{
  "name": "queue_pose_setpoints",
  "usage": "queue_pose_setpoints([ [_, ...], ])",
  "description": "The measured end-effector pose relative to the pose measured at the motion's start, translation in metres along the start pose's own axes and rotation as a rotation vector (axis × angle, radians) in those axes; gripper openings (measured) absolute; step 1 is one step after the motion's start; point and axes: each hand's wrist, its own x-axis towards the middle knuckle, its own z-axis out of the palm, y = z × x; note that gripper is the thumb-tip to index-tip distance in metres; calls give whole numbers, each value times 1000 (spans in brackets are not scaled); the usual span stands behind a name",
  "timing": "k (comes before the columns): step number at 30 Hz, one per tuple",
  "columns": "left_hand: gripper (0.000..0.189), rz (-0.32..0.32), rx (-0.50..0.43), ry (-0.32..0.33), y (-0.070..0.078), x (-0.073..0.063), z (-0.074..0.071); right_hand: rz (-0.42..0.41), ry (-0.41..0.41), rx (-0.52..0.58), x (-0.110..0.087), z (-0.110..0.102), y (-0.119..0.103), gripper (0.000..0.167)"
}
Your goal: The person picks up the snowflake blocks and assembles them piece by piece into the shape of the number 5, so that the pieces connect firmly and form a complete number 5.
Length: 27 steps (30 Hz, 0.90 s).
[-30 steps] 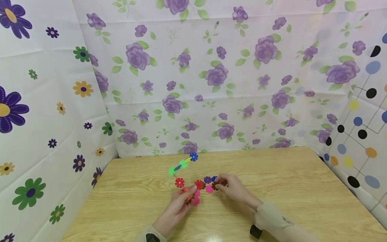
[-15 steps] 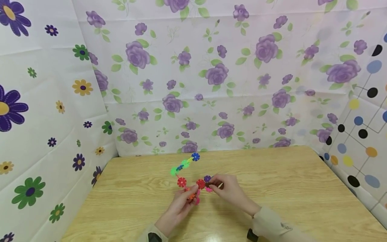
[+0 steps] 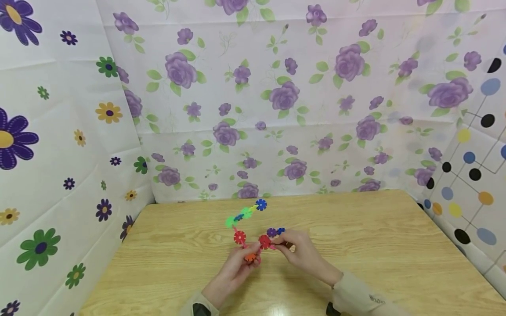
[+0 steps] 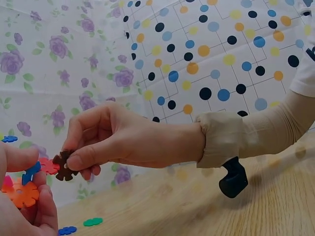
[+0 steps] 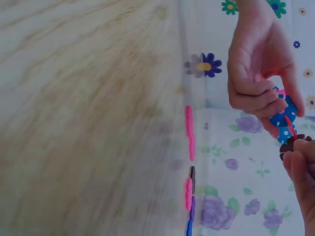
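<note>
Two fingers' worth of pinch, thumb against index, make up the narrow grip of the right hand, which holds a brown disc. Toward the left wrist camera the disc shows its flat, notched face, standing roughly upright. It overlaps a red disc; whether the two are joined I can't fairly say, since the fingers hide the seam.

The left hand, just beside it, holds an orange disc under its thumb, with a blue piece close by.

From the left hand a chain points away from the person. Its long axis leans left through a second red disc, then bends right past green and yellow pieces to a blue end disc.

Beyond the right fingers, a purple disc and a small blue disc lie side by side on the wooden counter. Pink pieces appear edge-on in the right wrist view. Flowered cloth hangs behind.
</note>
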Motion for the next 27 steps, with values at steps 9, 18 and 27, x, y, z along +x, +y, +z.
queue_pose_setpoints([
  [9,13,-24,3,-55,4,-3,3,-67,74,15,-6,2,-1,16],
  [18,10,-61,-64,-74,5,-6,4,-118,110,-23,-10,5,-4,24],
  [27,9,-66,-181,-85,2,-6,4,-182,129,-56,-9,6,-3,26],
])
